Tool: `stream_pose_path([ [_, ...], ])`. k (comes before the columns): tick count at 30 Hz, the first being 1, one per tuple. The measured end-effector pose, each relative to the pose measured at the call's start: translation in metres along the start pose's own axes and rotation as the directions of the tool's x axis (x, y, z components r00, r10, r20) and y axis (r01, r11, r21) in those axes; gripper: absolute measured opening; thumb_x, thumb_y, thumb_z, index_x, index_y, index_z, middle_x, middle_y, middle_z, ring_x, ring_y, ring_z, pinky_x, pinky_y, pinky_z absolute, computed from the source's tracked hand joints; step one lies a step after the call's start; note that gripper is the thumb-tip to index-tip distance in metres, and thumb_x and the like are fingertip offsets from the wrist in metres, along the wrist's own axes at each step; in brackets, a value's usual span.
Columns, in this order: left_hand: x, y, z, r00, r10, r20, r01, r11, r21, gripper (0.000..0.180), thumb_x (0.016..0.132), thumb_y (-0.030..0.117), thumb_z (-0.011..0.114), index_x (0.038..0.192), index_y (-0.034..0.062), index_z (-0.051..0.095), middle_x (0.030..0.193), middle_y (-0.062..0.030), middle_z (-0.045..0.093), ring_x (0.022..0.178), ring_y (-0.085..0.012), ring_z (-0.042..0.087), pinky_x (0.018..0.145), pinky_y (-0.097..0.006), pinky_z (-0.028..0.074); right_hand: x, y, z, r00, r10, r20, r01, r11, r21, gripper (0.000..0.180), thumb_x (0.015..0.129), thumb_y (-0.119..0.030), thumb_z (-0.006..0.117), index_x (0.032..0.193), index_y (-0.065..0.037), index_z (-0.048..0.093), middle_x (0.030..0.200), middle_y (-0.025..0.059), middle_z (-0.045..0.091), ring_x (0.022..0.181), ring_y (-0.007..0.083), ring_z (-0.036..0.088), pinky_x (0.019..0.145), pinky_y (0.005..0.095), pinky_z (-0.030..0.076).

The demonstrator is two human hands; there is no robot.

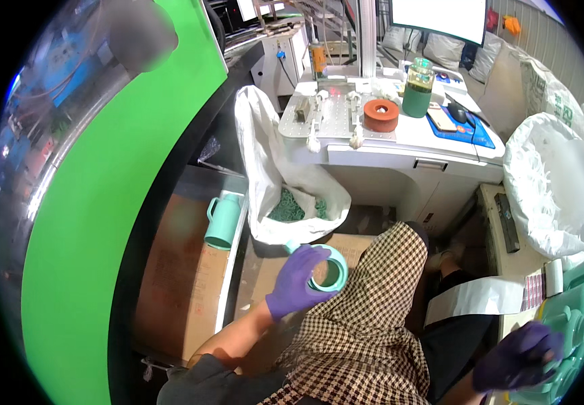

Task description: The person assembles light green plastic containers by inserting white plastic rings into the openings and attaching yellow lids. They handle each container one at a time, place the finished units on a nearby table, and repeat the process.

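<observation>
My left hand (299,282), in a purple glove, is closed round a teal plastic jug (336,270) above my lap. Its round open end faces up, and part of its handle sticks out past the fingers. My right hand (518,358), also gloved in purple, is beside several teal jugs (575,314) grouped at the lower right. Its fingers are curled, and what they hold, if anything, is hidden. Another teal jug with a handle (222,221) lies in the cardboard-lined bin (177,270) to my left.
A white sack (258,155) with green scraps stands ahead. Behind it, a white workbench (373,154) carries a red-brown ring (380,116), a bottle (418,88) and a mouse. A lined white bag (552,182) and a label strip (481,297) are at right; a green machine panel (83,223) curves along the left.
</observation>
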State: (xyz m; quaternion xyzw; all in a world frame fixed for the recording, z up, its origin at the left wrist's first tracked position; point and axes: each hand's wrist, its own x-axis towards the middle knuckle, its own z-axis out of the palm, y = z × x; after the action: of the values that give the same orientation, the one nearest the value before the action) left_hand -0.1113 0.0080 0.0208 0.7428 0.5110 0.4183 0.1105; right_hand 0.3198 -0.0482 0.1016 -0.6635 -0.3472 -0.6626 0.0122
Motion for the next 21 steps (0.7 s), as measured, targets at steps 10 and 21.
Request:
stream_pose_path([
  [10,-0.009,0.017,0.021,0.965,0.263,0.001,-0.263,0.965,-0.016,0.048,0.068,0.028,0.092,0.105,0.0081,0.068,0.134,-0.0182,0.062,0.127,-0.0374,0.058,0.11,-0.053,0.044,0.055,-0.278,-0.108,0.858,-0.452,-0.242,-0.145,-0.667,0.731,0.084,0.08,0.008,0.061,0.156,0.003,0.025,0.152,0.0315,0.033,0.141,0.0494,0.037,0.116,0.0484,0.037],
  [21,0.015,0.004,0.026,0.958,0.286,-0.027,-0.284,0.957,0.053,0.043,0.056,0.027,0.093,0.063,0.0063,0.056,0.105,-0.0226,0.071,0.094,-0.0401,0.068,0.088,-0.052,0.054,0.087,-0.138,0.076,0.979,-0.189,-0.081,0.052,-0.155,0.987,0.039,0.077,-0.009,0.08,0.114,-0.009,0.068,0.109,0.0135,0.068,0.097,0.0344,0.067,0.084,0.044,0.055],
])
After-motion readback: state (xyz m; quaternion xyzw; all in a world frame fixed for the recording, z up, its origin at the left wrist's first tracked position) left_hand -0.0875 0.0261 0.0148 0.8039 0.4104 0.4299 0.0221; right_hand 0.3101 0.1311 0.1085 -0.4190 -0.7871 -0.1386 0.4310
